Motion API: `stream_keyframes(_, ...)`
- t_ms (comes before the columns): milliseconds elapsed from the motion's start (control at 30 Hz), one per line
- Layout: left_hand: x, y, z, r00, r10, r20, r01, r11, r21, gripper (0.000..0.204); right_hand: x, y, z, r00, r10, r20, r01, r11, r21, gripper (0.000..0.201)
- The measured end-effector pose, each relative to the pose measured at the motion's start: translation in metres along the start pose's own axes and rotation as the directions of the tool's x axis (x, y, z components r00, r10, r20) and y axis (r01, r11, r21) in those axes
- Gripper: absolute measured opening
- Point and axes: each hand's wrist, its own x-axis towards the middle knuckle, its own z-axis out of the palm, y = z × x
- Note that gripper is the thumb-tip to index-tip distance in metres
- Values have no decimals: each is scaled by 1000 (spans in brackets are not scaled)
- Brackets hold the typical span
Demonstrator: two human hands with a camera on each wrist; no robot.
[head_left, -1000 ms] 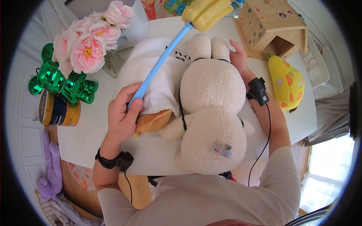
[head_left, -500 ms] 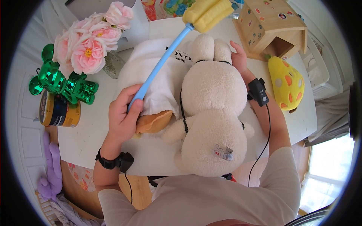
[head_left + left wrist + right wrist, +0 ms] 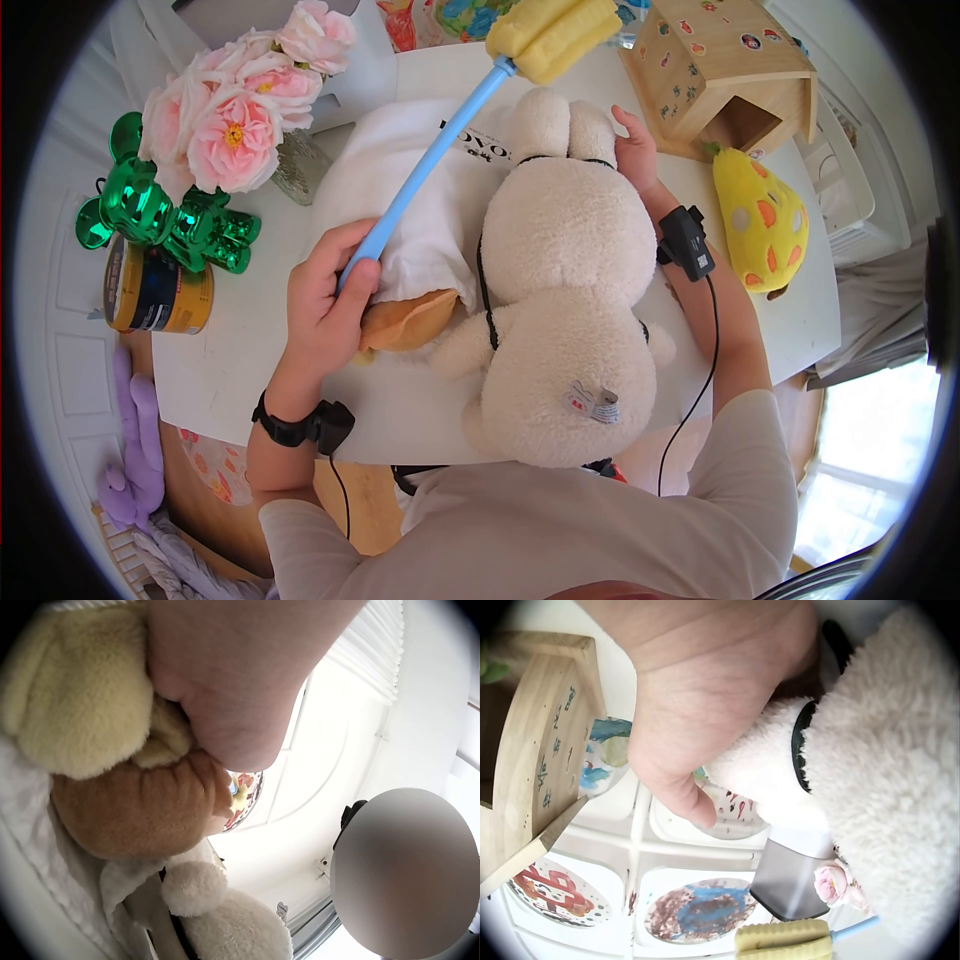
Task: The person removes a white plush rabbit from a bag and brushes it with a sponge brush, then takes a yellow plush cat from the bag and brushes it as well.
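My left hand grips the blue handle of a tool with a ridged, soft yellow head. Under that handle lies a white cloth bag with black lettering, an orange-brown plush part showing at its near end. Beside it a large cream plush with black straps lies back up, its tag showing. At the plush's far end is my right hand, its thumb raised and its other fingers hidden. The right wrist view shows this hand against the fluffy plush.
Pink flowers in a glass vase, a shiny green bear figure and a yellow-black tub stand at the left of the white table. At the right are a wooden house and a yellow pear-shaped plush. Cables hang from both wrists.
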Motion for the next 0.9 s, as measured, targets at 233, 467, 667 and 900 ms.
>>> stream_keyframes(233, 1, -1, 2, 1000, -4, -23, 4, 1000, -6, 31, 6, 0, -7, 997, 48, 52, -50, 998, 34, 69)
stream_keyframes(467, 0, -2, 0, 1000, 5, -2, -5, 1000, 13, 31, 6, 2, -6, 997, 46, 59, -47, 999, 27, 69)
stream_keyframes(667, -1, -2, 1, 1000, 3, -11, -3, 1000, 6, 32, 0, 0, 2, 1000, 29, 8, -29, 1000, -8, 67)
stream_keyframes(900, 0, -2, -1, 1000, 4, -10, -4, 1000, -20, 31, -4, 2, 5, 996, -89, 20, 91, 977, -194, 60)
